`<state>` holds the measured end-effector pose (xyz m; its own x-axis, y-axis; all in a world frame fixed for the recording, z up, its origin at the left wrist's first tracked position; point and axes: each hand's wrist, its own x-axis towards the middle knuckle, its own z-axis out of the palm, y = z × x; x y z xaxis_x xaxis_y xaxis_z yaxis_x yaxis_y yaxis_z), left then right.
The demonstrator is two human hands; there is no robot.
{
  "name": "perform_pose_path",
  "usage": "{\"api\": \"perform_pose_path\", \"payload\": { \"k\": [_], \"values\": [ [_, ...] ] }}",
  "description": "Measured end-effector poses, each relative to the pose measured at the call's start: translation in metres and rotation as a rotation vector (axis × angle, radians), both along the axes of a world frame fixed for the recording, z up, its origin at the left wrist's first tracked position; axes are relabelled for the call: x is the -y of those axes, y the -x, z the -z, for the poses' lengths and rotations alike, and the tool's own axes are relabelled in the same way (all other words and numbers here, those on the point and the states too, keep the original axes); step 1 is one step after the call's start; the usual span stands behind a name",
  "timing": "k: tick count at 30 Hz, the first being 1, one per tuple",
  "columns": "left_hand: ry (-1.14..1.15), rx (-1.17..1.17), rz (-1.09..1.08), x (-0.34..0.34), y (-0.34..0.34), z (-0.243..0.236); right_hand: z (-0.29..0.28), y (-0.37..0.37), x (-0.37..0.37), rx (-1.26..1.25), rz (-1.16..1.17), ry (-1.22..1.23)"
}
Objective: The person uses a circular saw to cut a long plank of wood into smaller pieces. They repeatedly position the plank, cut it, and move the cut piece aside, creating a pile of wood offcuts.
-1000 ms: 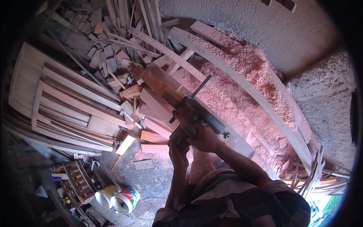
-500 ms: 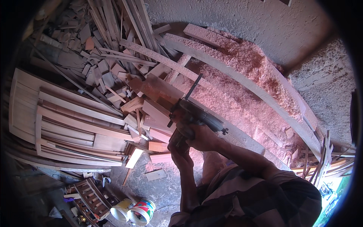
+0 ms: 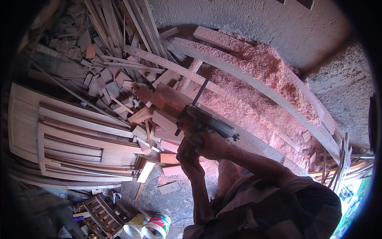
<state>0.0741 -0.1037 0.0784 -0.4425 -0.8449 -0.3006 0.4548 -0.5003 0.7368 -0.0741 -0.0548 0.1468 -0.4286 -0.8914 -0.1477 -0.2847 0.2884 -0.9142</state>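
Note:
Both my hands grip a dark hand-held power tool with a thin straight bar jutting from its far side. My right hand is closed around its near part. Just to the left, my left hand is closed on the tool's lower handle; its fingertips are partly hidden. Beneath the tool runs a long wooden board, dusted with pink shavings. A reddish-brown wood piece lies at the board's far left end. Shadow hides where the tool meets the wood.
Pink wood shavings heap around a curved wooden beam by the wall. Offcuts pile up at the far left. Curved wooden panels are stacked at left. Two buckets and a slatted wooden piece stand near the lower edge.
My view has shifted slightly, so the panels and buckets appear a little lower and further right. Both hands keep their grip on the power tool, which has barely moved in the picture.

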Motion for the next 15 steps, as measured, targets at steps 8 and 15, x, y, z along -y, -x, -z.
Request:
{"api": "perform_pose_path", "payload": {
  "k": [8,15],
  "values": [
    [0.031,0.04,-0.048,0.018,0.0,0.008,0.003,0.002,0.022,-0.008,-0.027,-0.067],
    [0.002,0.052,-0.053,0.032,0.006,-0.002,0.001,0.003,0.038,-0.014,-0.008,-0.035]
  ]
}}
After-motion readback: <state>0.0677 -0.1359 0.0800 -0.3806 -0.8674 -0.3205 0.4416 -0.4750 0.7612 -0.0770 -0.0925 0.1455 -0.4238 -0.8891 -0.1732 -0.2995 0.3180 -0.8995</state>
